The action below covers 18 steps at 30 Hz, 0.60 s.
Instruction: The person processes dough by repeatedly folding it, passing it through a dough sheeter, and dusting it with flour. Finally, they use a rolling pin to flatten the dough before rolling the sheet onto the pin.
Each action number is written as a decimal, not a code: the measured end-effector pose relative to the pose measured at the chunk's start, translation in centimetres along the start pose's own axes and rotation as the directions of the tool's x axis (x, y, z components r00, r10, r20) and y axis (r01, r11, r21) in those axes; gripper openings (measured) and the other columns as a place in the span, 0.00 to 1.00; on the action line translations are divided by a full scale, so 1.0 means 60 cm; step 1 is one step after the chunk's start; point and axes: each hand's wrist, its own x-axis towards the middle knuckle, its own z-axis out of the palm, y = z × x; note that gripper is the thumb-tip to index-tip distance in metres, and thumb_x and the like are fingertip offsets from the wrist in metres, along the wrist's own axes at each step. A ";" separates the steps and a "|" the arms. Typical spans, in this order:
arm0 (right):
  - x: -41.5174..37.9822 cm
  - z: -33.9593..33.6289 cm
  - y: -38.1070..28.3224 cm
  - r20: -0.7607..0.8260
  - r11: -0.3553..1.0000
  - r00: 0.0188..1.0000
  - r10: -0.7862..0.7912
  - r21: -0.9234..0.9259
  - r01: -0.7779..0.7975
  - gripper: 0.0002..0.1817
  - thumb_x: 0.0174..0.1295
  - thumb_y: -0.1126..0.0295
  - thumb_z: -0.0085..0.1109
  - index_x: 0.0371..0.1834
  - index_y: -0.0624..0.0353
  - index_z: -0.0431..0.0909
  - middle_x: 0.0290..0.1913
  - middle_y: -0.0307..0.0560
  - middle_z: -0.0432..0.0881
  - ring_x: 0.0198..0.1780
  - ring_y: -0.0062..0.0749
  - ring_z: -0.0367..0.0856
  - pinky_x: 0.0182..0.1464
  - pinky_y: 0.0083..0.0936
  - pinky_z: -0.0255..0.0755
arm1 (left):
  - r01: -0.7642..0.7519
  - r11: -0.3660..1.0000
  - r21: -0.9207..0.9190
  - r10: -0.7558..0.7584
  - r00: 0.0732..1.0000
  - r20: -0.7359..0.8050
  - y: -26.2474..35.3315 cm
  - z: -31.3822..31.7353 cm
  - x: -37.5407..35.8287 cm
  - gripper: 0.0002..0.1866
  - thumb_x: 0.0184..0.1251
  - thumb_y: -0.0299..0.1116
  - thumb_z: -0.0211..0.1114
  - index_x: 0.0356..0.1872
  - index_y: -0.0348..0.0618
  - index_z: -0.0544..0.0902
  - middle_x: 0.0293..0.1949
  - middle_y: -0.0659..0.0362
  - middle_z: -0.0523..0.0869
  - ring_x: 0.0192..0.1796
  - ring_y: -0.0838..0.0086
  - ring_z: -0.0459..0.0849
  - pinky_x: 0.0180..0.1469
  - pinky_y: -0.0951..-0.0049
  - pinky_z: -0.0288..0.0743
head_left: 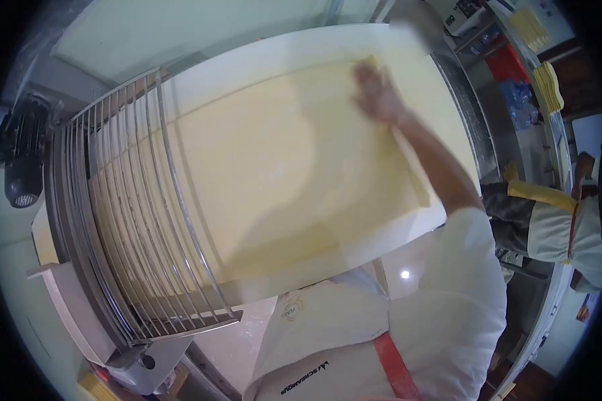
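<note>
A wide sheet of pale yellow dough (pixel 261 160) lies flat on a white work surface (pixel 247 57), its left part under the metal bars of a guard (pixel 170 167). At the sheet's far right end is my right hand (pixel 378 95), over the dough's edge and smeared by motion, so its fingers cannot be made out. Along that right end the dough edge (pixel 418 184) looks thicker, perhaps folded. My left hand is not in view.
A machine body (pixel 130 364) stands at the lower left, with a dark motor (pixel 27 150) at the far left. On the right, another person (pixel 558 227) stands near shelving that holds yellow sheets (pixel 548 87) and a red container (pixel 505 61).
</note>
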 end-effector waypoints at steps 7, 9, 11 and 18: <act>0.140 0.033 -0.053 0.140 0.145 0.746 0.651 0.942 -0.303 0.37 0.62 0.63 0.60 0.70 0.66 0.54 0.60 0.54 0.73 0.58 0.42 0.75 0.58 0.34 0.70 | 0.006 1.000 0.019 -0.007 0.999 0.051 -0.058 -0.052 0.011 0.31 0.73 0.51 0.49 0.66 0.37 0.65 0.64 0.49 0.71 0.64 0.63 0.71 0.65 0.67 0.62; 0.106 -0.016 -0.126 0.458 -0.241 0.703 0.543 0.888 -0.393 0.33 0.61 0.64 0.63 0.65 0.68 0.61 0.56 0.54 0.77 0.54 0.39 0.78 0.53 0.32 0.74 | 0.023 1.000 0.017 -0.024 0.997 0.068 -0.082 -0.074 0.008 0.31 0.73 0.51 0.48 0.66 0.37 0.66 0.64 0.49 0.71 0.63 0.63 0.71 0.65 0.67 0.62; 0.117 -0.011 -0.170 0.568 -0.357 0.672 0.475 0.822 -0.443 0.31 0.60 0.60 0.63 0.60 0.70 0.67 0.53 0.56 0.78 0.53 0.42 0.79 0.52 0.34 0.73 | 0.028 0.999 0.015 -0.029 0.996 0.083 -0.098 -0.089 0.008 0.31 0.73 0.51 0.48 0.66 0.38 0.66 0.64 0.49 0.71 0.63 0.63 0.71 0.65 0.68 0.62; 0.218 0.013 -0.270 0.473 0.219 0.783 0.403 0.781 -0.585 0.38 0.59 0.55 0.62 0.65 0.70 0.60 0.62 0.64 0.70 0.60 0.54 0.73 0.59 0.37 0.68 | 0.012 1.000 0.002 -0.012 0.992 0.128 -0.115 -0.101 0.019 0.31 0.73 0.51 0.48 0.66 0.38 0.66 0.64 0.49 0.72 0.63 0.63 0.72 0.64 0.68 0.62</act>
